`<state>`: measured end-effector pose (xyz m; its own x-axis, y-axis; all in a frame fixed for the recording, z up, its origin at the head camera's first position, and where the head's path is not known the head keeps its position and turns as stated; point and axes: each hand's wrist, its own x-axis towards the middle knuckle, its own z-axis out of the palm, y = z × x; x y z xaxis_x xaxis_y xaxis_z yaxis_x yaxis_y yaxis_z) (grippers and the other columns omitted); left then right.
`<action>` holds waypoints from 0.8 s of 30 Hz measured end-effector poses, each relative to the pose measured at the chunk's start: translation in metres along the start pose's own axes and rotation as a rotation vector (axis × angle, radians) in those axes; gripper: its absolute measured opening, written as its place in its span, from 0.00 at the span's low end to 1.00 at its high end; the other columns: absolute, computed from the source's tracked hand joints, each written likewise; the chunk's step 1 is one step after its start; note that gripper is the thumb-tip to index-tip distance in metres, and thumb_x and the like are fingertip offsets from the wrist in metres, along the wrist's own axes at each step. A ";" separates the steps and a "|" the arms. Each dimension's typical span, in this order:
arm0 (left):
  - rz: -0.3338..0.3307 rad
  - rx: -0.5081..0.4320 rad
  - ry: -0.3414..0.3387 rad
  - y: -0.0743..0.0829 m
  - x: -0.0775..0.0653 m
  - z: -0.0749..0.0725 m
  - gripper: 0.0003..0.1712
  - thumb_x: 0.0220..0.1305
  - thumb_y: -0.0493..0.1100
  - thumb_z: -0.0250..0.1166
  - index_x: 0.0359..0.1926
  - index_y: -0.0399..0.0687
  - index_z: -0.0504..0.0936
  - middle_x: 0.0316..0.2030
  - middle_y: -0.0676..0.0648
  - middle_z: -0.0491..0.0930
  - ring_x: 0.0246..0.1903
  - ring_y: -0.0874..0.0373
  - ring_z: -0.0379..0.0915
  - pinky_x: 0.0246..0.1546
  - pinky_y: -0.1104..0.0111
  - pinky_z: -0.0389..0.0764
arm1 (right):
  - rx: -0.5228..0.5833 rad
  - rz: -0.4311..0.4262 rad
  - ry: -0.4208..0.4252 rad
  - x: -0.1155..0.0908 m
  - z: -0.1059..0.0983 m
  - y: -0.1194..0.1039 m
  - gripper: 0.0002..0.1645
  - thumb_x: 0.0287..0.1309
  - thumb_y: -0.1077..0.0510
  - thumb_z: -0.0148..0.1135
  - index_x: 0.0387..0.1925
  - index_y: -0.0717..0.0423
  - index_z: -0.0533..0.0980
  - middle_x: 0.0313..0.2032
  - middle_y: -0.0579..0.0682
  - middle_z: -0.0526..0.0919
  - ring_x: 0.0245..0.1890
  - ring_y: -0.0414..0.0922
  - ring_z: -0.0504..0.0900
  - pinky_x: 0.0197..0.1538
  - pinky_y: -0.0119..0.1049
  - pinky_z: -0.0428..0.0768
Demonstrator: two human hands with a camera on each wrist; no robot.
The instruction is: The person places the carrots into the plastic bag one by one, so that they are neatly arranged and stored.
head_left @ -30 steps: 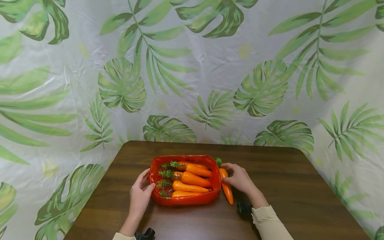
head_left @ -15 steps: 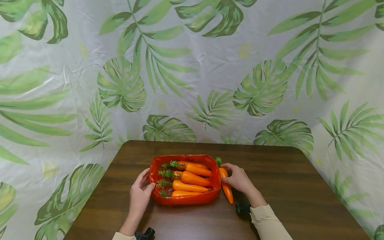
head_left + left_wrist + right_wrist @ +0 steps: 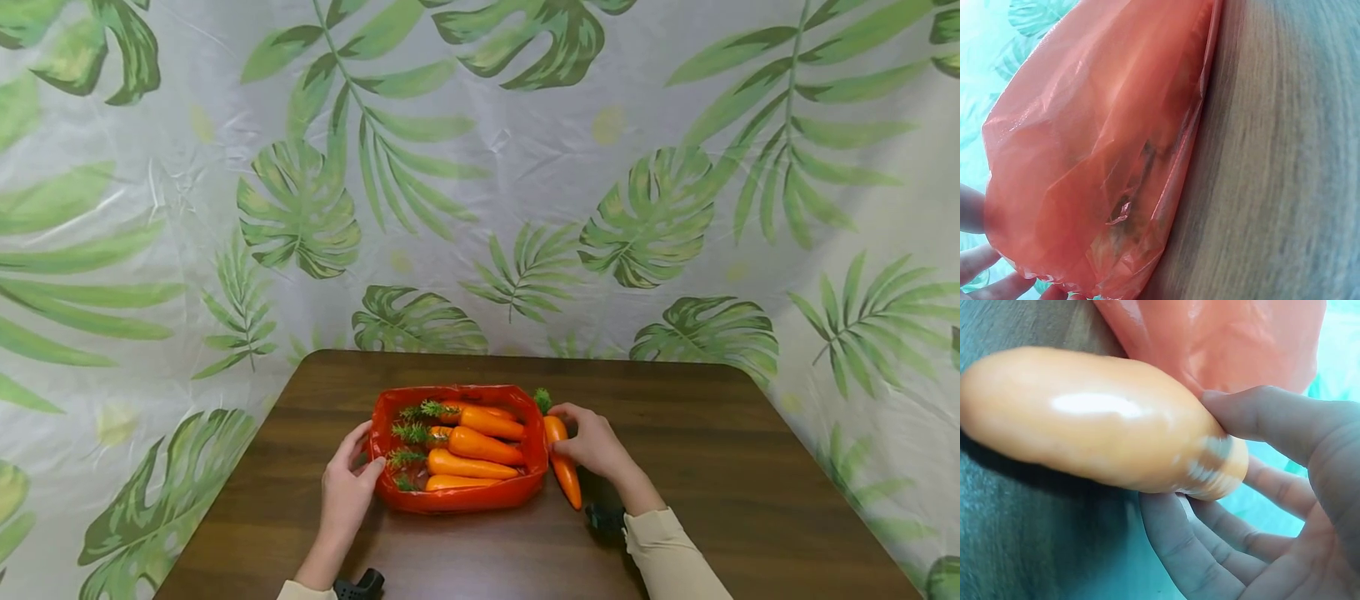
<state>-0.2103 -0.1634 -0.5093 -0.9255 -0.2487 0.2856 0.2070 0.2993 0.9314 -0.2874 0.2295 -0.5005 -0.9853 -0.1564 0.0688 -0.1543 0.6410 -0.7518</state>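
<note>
An open red plastic bag (image 3: 465,500) lies on the table, with several glossy orange carrots (image 3: 486,446) side by side in it, green tops to the left. My left hand (image 3: 347,483) holds the bag's left end, its thumb at the rim; in the left wrist view its fingertips (image 3: 1004,289) meet the thin red film. At the bag's right end, my right hand (image 3: 597,446) pinches another carrot (image 3: 567,479) near its leafy top, between thumb and fingers. That carrot's tip points toward me. The right wrist view shows its smooth body (image 3: 1085,415) close to the bag.
The dark brown wooden table (image 3: 712,467) has rounded far corners. Behind it hangs a pale cloth (image 3: 525,183) printed with green leaves. A black wrist device (image 3: 360,585) is by my left wrist, another (image 3: 603,521) by my right.
The whole head view has shifted slightly to the left. Both hands, the bag and the carrots keep almost the same places relative to one another.
</note>
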 end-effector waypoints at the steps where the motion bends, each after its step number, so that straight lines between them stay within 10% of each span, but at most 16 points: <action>1: 0.000 0.003 0.001 0.000 0.000 0.000 0.32 0.61 0.27 0.66 0.67 0.46 0.75 0.62 0.40 0.77 0.62 0.42 0.72 0.53 0.50 0.80 | 0.002 -0.005 0.003 0.000 -0.001 0.000 0.30 0.47 0.61 0.76 0.55 0.47 0.79 0.44 0.52 0.84 0.31 0.45 0.81 0.30 0.38 0.82; 24: 0.022 0.068 0.028 0.002 0.000 0.002 0.30 0.61 0.28 0.68 0.65 0.40 0.77 0.64 0.36 0.74 0.60 0.36 0.73 0.52 0.50 0.79 | 0.042 -0.060 0.047 -0.001 -0.012 -0.020 0.32 0.49 0.61 0.78 0.57 0.48 0.77 0.48 0.53 0.83 0.35 0.49 0.84 0.30 0.38 0.83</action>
<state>-0.2102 -0.1613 -0.5083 -0.9115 -0.2671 0.3128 0.2042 0.3663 0.9078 -0.2839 0.2253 -0.4776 -0.9769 -0.1574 0.1444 -0.2108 0.5996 -0.7720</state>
